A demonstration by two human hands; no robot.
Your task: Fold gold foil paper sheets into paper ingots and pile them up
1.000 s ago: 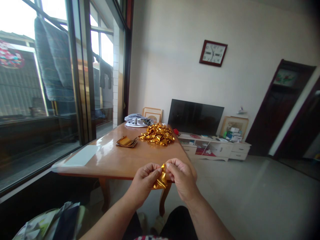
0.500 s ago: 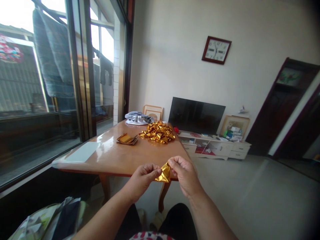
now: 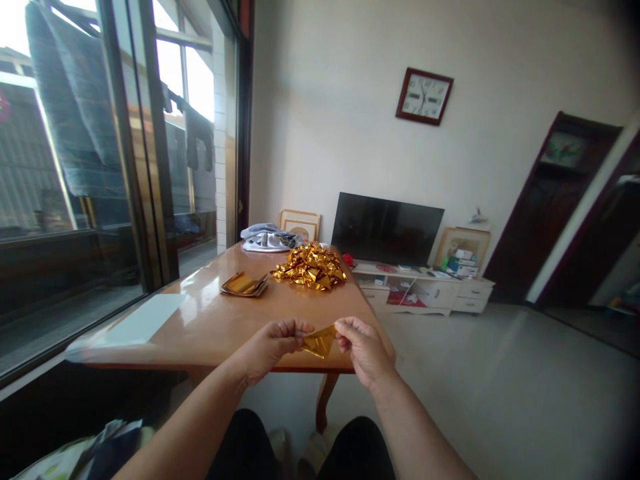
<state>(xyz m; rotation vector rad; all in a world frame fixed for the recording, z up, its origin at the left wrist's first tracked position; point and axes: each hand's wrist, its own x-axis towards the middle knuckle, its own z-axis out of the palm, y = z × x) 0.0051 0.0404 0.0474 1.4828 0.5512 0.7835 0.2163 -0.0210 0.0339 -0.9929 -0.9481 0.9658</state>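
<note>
Just below the middle of the frame we hold a small piece of gold foil paper (image 3: 319,343) between both hands, in the air just in front of the near edge of the wooden table (image 3: 215,320). Our left hand (image 3: 267,347) pinches its left end between thumb and fingertips; our right hand (image 3: 364,347) pinches the right end the same way, so the folded foil is stretched between the two grips. Both forearms come up from the bottom edge of the frame, over our dark-trousered knees.

Further back on the table, near the centre of the frame, lies a heap of folded gold foil pieces (image 3: 310,267), and just left of it a small stack of flat gold sheets (image 3: 244,285). Behind the heap, at the table's far end, sits a bundle of grey and white cloth (image 3: 265,239). A dark television (image 3: 387,229) stands on a low white cabinet (image 3: 430,293) right of centre, a red-framed wall clock (image 3: 425,97) hangs above it, and large windows (image 3: 100,147) fill the left of the frame.
</note>
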